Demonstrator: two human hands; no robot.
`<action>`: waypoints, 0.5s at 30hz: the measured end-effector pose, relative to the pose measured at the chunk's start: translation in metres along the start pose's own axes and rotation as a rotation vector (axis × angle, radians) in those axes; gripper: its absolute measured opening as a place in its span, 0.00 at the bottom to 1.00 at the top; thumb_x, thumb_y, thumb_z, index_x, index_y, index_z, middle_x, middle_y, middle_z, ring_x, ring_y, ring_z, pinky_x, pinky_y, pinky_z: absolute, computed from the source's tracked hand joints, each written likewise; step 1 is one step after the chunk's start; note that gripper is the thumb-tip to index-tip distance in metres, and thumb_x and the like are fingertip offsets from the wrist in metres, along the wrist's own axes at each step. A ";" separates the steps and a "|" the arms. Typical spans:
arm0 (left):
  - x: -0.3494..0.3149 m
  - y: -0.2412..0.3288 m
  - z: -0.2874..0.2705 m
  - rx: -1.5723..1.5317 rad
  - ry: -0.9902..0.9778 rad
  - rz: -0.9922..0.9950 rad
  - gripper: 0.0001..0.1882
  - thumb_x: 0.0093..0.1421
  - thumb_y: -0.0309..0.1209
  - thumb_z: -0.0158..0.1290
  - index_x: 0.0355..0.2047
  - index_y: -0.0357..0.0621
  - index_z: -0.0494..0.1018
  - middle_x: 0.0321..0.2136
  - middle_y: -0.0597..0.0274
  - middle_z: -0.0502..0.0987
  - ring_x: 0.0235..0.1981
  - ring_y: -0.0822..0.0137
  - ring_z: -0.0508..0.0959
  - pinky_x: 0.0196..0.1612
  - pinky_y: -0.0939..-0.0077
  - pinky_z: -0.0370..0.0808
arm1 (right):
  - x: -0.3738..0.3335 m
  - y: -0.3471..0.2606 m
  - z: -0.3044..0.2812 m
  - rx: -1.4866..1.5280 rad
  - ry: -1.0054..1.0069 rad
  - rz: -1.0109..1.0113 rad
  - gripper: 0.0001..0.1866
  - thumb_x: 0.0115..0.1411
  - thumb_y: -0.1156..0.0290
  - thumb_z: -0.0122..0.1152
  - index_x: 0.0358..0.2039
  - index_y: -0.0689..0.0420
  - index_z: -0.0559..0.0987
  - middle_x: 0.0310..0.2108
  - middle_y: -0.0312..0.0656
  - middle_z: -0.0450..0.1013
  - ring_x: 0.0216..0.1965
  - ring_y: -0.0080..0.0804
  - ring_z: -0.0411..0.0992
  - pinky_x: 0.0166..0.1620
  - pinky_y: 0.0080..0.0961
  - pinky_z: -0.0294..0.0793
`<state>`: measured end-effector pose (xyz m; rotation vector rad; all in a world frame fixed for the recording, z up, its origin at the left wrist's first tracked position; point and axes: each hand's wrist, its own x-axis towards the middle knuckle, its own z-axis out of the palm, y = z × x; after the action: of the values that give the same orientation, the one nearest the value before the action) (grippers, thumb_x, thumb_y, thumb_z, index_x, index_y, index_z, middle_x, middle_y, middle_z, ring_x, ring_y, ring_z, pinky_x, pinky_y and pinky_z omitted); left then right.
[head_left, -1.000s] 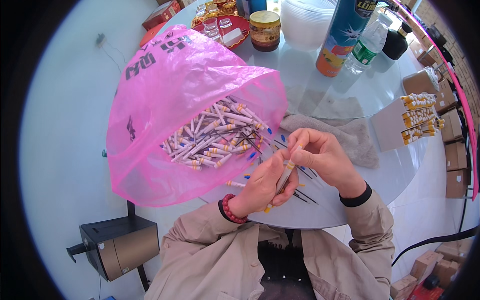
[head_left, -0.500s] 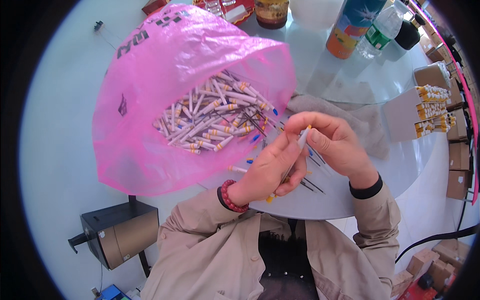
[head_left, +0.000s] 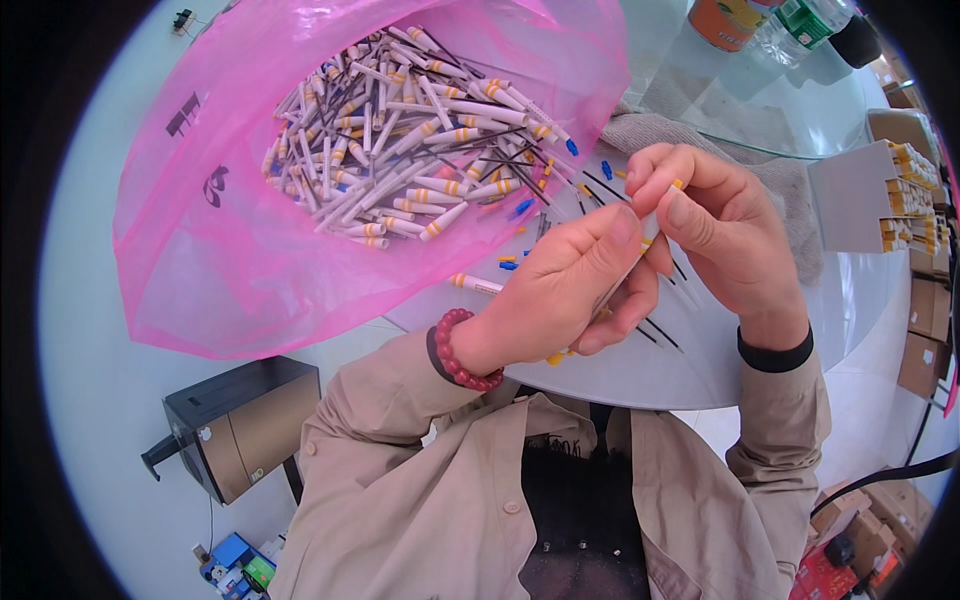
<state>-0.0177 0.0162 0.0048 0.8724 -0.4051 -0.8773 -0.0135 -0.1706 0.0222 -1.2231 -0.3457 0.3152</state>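
Observation:
My left hand [head_left: 580,265] is closed around a white pen [head_left: 651,226] with yellow parts, its length mostly hidden by the fingers. The thumb and fingers of my right hand [head_left: 725,225] pinch the pen's upper end, where a small yellow tip shows. Below my left palm sticks out another yellow piece, and I cannot tell what it belongs to. Left of my hands, an open pink plastic bag [head_left: 200,270] holds a heap of white pen barrels [head_left: 400,140] with yellow bands, mixed with thin dark rods. Beneath and beside my hands lie thin dark refills [head_left: 655,332] and small blue plugs [head_left: 522,208].
A grey cloth [head_left: 812,228] lies beyond my right hand. On the right stands a white box [head_left: 855,205] with stacked yellow-and-white pens. A clear bottle [head_left: 800,25] and an orange can [head_left: 722,25] are at the back. A loose barrel [head_left: 475,284] lies near my left wrist.
The view has shifted down and closer, so the bag and table sit higher in it. Both hands still hold the pen between them, with little change of grip.

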 end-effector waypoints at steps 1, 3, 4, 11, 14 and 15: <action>0.000 0.000 0.001 0.007 0.001 -0.034 0.22 0.71 0.47 0.30 0.54 0.45 0.56 0.15 0.63 0.66 0.08 0.79 0.58 0.10 0.85 0.56 | 0.000 -0.002 -0.002 0.036 -0.028 0.050 0.12 0.63 0.68 0.58 0.41 0.63 0.77 0.41 0.39 0.74 0.41 0.23 0.71 0.47 0.19 0.70; -0.001 -0.001 0.006 0.068 0.047 0.020 0.21 0.71 0.47 0.29 0.50 0.44 0.59 0.15 0.63 0.65 0.08 0.79 0.58 0.10 0.85 0.56 | 0.000 -0.001 -0.001 0.048 -0.023 0.058 0.10 0.62 0.68 0.58 0.39 0.62 0.77 0.41 0.39 0.73 0.41 0.23 0.71 0.47 0.20 0.70; -0.002 -0.002 0.008 0.103 0.079 0.042 0.21 0.71 0.48 0.29 0.47 0.44 0.61 0.15 0.63 0.65 0.08 0.79 0.58 0.10 0.85 0.56 | 0.000 0.002 0.003 0.025 0.010 0.018 0.09 0.62 0.68 0.59 0.37 0.62 0.77 0.41 0.39 0.73 0.41 0.23 0.71 0.46 0.20 0.70; -0.001 0.001 0.003 0.011 0.022 0.005 0.25 0.70 0.49 0.31 0.53 0.42 0.57 0.15 0.62 0.65 0.07 0.78 0.57 0.10 0.85 0.56 | -0.001 -0.001 0.008 0.014 0.076 0.017 0.09 0.61 0.68 0.60 0.36 0.62 0.77 0.40 0.40 0.73 0.41 0.22 0.71 0.46 0.20 0.71; 0.001 0.000 0.006 0.054 0.052 0.050 0.25 0.70 0.49 0.31 0.55 0.41 0.56 0.15 0.62 0.66 0.07 0.78 0.58 0.10 0.85 0.56 | 0.001 0.003 0.009 0.000 0.082 0.011 0.11 0.62 0.67 0.60 0.38 0.63 0.78 0.40 0.40 0.74 0.41 0.21 0.71 0.47 0.20 0.70; 0.001 0.000 0.006 0.039 0.077 0.032 0.26 0.70 0.50 0.32 0.55 0.41 0.55 0.15 0.62 0.66 0.07 0.78 0.58 0.10 0.84 0.56 | 0.000 0.003 0.009 0.005 0.093 0.003 0.11 0.62 0.67 0.60 0.38 0.63 0.77 0.40 0.41 0.74 0.40 0.21 0.71 0.46 0.20 0.70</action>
<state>-0.0211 0.0126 0.0083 0.9306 -0.3694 -0.8056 -0.0171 -0.1616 0.0219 -1.2292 -0.2627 0.2604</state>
